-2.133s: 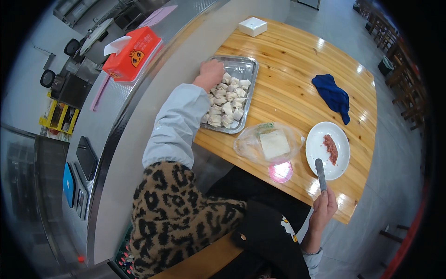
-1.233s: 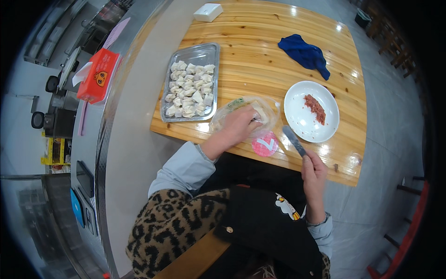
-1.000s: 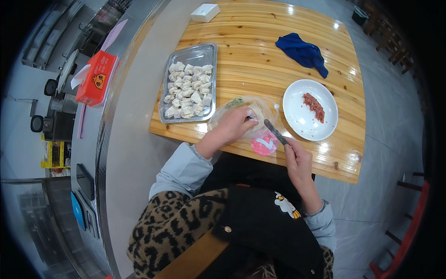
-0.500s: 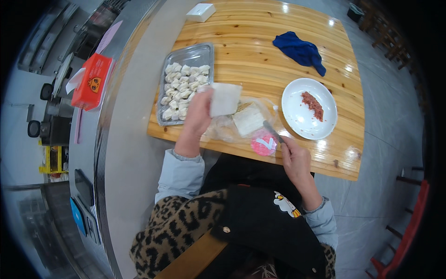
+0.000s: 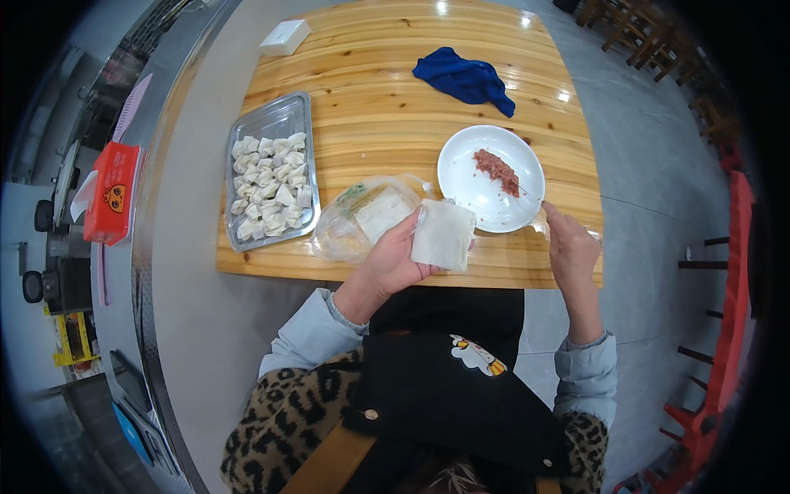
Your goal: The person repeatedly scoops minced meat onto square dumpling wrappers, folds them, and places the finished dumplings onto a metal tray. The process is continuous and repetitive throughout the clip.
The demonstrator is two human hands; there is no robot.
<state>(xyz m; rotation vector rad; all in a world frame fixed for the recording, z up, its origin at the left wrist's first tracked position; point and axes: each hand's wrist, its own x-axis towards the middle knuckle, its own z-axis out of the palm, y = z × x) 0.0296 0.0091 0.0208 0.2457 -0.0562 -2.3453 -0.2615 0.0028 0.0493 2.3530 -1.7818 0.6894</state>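
My left hand (image 5: pixel 395 257) holds a square white dough wrapper (image 5: pixel 444 235) over the table's near edge, palm up beneath it. At the right, my right hand (image 5: pixel 573 251) grips a narrow flat metal utensil (image 5: pixel 531 197), which reaches over the bowl's rim toward the filling; its tip is hard to make out. The white bowl (image 5: pixel 462 193) has a strip of pinkish minced meat (image 5: pixel 497 171) along its inside. More wrappers (image 5: pixel 380 216) lie on a clear plastic bag (image 5: pixel 333 230) beside my left hand. Folded wontons (image 5: pixel 270 183) fill much of a clear plastic tray (image 5: pixel 284 123) at the left.
A crumpled blue cloth (image 5: pixel 466 78) lies at the back of the wooden table (image 5: pixel 370 95), and a white box (image 5: pixel 285 38) sits at its far left corner. On the left counter stands a red tissue pack (image 5: pixel 113 193). Red stools (image 5: pixel 728 329) are at the right.
My left hand has brought the wrapper rightward, away from the tray. My right hand has moved from the wrapper bag to the bowl with the utensil. The view has shifted, too.
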